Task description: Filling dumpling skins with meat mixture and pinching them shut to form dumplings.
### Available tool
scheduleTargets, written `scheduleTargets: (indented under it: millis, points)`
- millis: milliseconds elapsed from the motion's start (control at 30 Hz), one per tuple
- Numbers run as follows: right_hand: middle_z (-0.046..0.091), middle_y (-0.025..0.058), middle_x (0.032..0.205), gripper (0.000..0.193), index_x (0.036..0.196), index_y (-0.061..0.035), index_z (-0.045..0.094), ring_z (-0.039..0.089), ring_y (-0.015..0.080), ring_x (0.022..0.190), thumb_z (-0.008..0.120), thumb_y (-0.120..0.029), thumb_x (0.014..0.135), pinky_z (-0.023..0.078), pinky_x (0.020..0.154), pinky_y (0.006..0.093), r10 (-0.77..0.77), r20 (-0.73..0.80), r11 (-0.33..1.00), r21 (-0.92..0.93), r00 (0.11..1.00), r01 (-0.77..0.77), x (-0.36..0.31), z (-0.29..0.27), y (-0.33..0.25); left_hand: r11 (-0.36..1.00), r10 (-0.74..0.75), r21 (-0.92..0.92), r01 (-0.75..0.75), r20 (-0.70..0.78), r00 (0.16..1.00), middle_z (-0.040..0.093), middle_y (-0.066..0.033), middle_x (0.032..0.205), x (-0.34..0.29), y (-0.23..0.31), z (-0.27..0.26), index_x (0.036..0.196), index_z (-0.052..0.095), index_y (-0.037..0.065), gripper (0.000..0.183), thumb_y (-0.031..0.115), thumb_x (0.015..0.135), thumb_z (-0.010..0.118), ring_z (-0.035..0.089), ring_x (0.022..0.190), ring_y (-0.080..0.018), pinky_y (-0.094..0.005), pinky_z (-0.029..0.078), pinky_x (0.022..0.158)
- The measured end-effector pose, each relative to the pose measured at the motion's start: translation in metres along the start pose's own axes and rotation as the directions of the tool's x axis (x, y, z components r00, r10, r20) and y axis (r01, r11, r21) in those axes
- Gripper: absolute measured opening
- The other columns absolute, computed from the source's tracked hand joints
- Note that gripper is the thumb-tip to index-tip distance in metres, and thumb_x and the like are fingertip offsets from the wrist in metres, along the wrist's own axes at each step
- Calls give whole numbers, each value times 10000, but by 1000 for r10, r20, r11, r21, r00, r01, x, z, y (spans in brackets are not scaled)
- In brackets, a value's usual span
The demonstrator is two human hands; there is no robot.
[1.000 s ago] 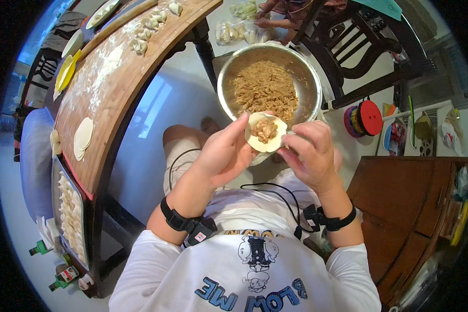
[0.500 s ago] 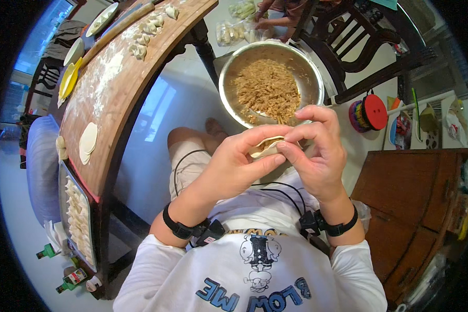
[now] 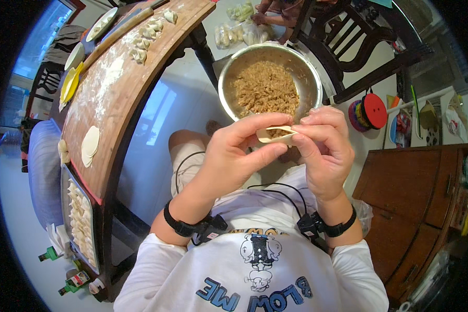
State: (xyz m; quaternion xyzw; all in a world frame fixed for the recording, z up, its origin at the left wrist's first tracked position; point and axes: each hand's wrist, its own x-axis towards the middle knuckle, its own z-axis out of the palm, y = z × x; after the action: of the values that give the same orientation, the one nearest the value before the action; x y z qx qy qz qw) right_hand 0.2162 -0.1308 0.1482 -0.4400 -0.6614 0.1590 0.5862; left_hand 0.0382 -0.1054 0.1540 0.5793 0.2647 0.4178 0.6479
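Observation:
Between my two hands is a half-folded dumpling, its pale wrapper curved around brown filling that shows along the top. My left hand holds its left end, thumb below and forefinger above. At the right end, my right hand pinches the wrapper edges together between thumb and fingers. Just beyond my hands stands a large steel bowl of brown minced filling; my fingers cover part of its near rim.
A wooden table at left bears stacked round wrappers, a rolling pin, loose flour and several dumplings. A tray of dumplings stands at its near end. Dark chair far right; wooden cabinet at right. Another person's hand is near plastic bags.
Both hands have shifted slightly right and up with the dumpling. My right fingers have moved onto its right end, and that end is now drawn together, with the filling showing more.

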Motion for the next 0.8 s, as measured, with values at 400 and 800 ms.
scheduleTargets:
  millis: [400, 800]
  points:
    - [603, 54, 874, 114, 844, -50, 710, 558, 213, 871, 771, -28, 751, 465, 793, 321, -25, -106, 1000, -2, 994, 25, 1, 11, 0, 923, 279, 317, -220, -156, 948, 700, -151, 1097, 2, -2, 4, 1092, 697, -13, 261, 24, 835, 722, 677, 967, -156, -269, 545, 825]
    - [404, 218, 1428, 825, 1393, -10, 468, 415, 372, 1309, 807, -376, 736, 321, 1087, 447, -44, 414, 966, 249, 909, -67, 20, 8, -2, 904, -89, -423, 60, -50, 995, 696, -162, 1070, -1, -2, -9, 1058, 683, -51, 186, -42, 880, 632, 679, 951, -190, -290, 554, 841]
